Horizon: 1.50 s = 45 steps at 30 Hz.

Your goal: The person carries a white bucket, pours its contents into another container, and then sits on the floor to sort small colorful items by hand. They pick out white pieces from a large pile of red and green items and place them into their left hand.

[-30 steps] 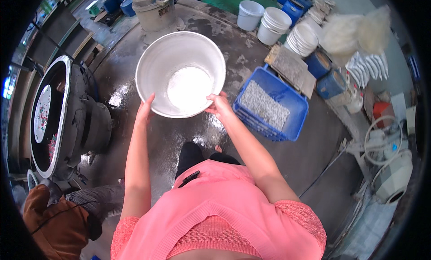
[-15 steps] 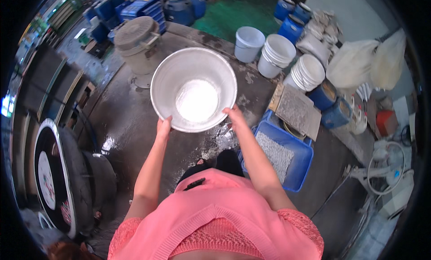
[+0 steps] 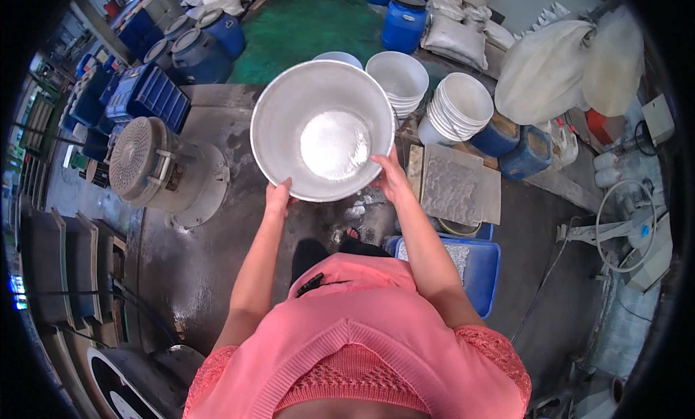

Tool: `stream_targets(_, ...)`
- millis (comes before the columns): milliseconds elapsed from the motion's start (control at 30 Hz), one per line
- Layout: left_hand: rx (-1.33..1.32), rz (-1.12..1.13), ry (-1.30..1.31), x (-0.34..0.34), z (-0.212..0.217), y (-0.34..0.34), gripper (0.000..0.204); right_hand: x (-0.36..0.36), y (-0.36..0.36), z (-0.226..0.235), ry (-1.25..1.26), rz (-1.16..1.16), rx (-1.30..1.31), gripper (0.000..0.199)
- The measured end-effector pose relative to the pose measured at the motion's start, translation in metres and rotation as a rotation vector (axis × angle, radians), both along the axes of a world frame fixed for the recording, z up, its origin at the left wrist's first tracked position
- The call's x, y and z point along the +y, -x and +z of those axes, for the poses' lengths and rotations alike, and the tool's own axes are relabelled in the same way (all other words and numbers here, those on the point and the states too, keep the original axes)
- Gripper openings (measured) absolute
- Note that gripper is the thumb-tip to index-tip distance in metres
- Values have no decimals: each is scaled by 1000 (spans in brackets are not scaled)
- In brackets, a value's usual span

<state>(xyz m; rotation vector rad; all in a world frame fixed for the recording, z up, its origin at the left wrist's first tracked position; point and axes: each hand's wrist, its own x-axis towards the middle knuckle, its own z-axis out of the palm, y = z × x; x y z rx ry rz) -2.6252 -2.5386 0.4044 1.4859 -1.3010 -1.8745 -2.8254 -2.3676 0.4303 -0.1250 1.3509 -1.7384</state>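
Observation:
A large round metal basin [image 3: 279, 133] is held out in front of me above the wet floor, its open top facing up toward the camera. Inside, nothing but its shiny bottom shows. My left hand [image 3: 279, 198] grips the near left part of the rim, the thumb over the edge. On the near right side, my right hand [image 3: 392, 177] is closed on the rim in the same way. Most fingers of both hands are hidden beneath the basin. Just right of my right forearm sits a blue tub [image 3: 483, 270] with white pellets [image 3: 456, 257] in it.
A round machine with a perforated lid [image 3: 136, 158] stands to the left. Stacked white buckets [image 3: 463, 104] and blue drums [image 3: 403, 24] are ahead and right. A flat board [image 3: 452, 183] lies beyond the tub. A pedestal fan [image 3: 628, 227] is at far right, a dark round vessel [image 3: 137, 383] at lower left.
I have stepped and turned rightward with the basin still in both hands. It now overlaps a white bucket. The perforated-lid machine and dark vessel have shifted in view.

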Motion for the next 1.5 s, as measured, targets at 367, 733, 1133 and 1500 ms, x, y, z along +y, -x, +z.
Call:
stream_targets(367,14,-160,-27,-163,0,206,35,-128,175,23,-62,-231,125,90)
stream_targets(733,164,-544,-31,-233,-12,457,48,-150,313,19,-208,-704,206,55)
stream_targets(1133,-243,-776,377,-281,-159,591,52,-179,429,-125,-630,-683,-81,35)
stream_targets(1500,-570,-568,433,-393,-329,537,70,-145,428,-312,-1130,-489,243,62)
